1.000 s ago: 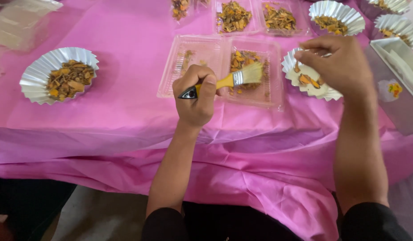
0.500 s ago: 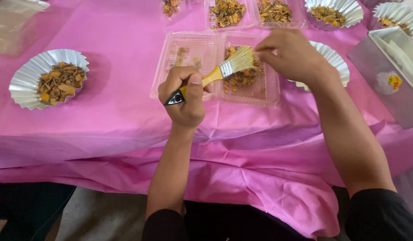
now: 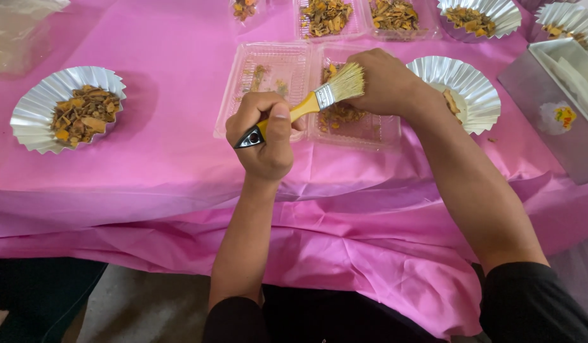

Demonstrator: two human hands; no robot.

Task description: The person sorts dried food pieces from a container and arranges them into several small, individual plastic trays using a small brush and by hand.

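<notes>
Your paintbrush (image 3: pixel 306 108) lies slanted across the view, its long axis running from lower left to upper right: the dark butt end of the yellow handle points back toward you and to the left, and the pale bristles point up and right, over the clear plastic clamshell tray (image 3: pixel 268 82). Your left hand (image 3: pixel 266 136) is clenched around the handle, thumb laid along the top. Your right hand (image 3: pixel 388 82) sits just beyond the bristle tips, touching or nearly touching them, with its fingers curled under; whether they pinch anything is hidden. Beneath that hand, the tray's right half holds orange-brown dried pieces (image 3: pixel 341 114), while its left half carries only a few scraps. Just to the right stands a silver fluted foil cup (image 3: pixel 478 89) with a little of the same material at its inner edge. Well to the left, another foil cup (image 3: pixel 33 121) is filled with the pieces. Everything rests on a pink tablecloth (image 3: pixel 167 159).
</notes>
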